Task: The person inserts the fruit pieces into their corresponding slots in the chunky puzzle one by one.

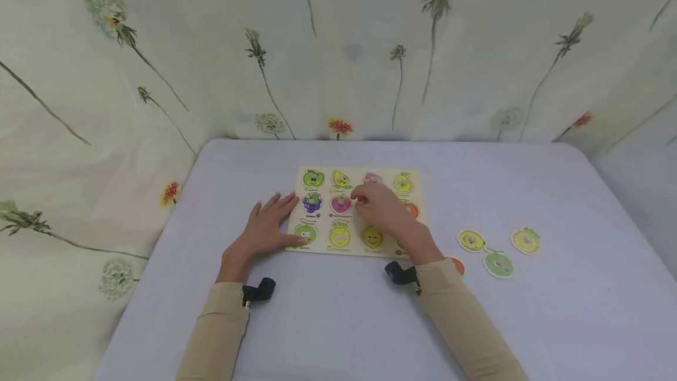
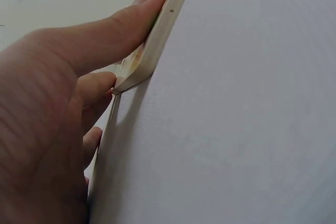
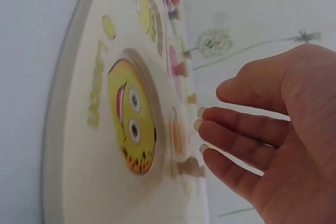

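A wooden fruit puzzle board (image 1: 324, 250) lies on the table, printed with fruit faces and names. My left hand (image 1: 267, 227) rests at its left side, thumb on the near left corner and the other fingers spread along the edge. Over the board's middle is my right hand (image 1: 385, 209), its fingertips just right of the pink strawberry (image 1: 341, 204). In the right wrist view the fingers are loosely bent with a gap from the thumb, nothing between them. The lemon picture (image 3: 132, 116) sits in a recess below that hand. Several pegs rise behind it.
Loose pieces lie right of the board: a yellow lemon piece (image 1: 471, 241), a green melon piece (image 1: 498, 264), a pineapple piece (image 1: 526, 241) and a red-orange piece (image 1: 457, 265) partly behind the right sleeve. A floral curtain (image 1: 370, 75) hangs behind the white-covered table (image 1: 328, 316).
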Available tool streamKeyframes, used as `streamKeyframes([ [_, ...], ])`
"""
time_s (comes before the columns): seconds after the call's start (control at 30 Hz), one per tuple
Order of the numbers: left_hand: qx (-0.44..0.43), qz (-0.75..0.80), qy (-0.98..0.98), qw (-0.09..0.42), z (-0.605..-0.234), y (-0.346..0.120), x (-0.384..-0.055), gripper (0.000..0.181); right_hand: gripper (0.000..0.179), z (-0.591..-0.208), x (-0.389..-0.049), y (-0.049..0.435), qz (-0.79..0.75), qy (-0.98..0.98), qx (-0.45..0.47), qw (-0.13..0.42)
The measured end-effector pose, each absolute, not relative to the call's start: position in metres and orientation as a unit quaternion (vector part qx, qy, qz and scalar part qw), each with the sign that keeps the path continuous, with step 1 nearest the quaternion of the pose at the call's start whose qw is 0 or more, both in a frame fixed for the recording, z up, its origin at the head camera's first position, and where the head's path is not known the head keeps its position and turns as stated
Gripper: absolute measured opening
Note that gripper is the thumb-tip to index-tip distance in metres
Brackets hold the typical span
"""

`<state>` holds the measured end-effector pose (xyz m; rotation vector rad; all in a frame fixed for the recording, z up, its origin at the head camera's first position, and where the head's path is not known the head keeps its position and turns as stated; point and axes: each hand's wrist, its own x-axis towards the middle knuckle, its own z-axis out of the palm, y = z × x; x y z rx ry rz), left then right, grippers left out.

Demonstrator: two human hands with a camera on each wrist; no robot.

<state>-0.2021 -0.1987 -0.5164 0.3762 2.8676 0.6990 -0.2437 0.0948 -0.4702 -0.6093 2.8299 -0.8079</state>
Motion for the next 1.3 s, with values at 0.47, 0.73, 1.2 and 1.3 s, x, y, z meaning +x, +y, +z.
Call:
streamKeyframes([
  [0.47,0.125,0.234,0.960,0.093,-0.509,-0.196,-0.201,0.108,0.023,-0.462,-0.233,0.130,-0.275,0.947,-0.158,0.061],
  [0.73,0.129,0.227,0.961,0.088,-0.514,-0.198,-0.202,0.108,0.022,-0.465,-0.230,0.150,-0.260,0.953,-0.145,0.053],
  [1.2,0.132,0.236,0.959,0.087,-0.506,-0.196,-0.197,0.109,0.022,-0.460,-0.224,0.179,-0.260,0.957,-0.118,0.061],
  [1.3,0.134,0.237,0.958,0.084,-0.506,-0.197,-0.198,0.109,0.021,-0.459,-0.222,0.183,-0.249,0.960,-0.116,0.062],
])
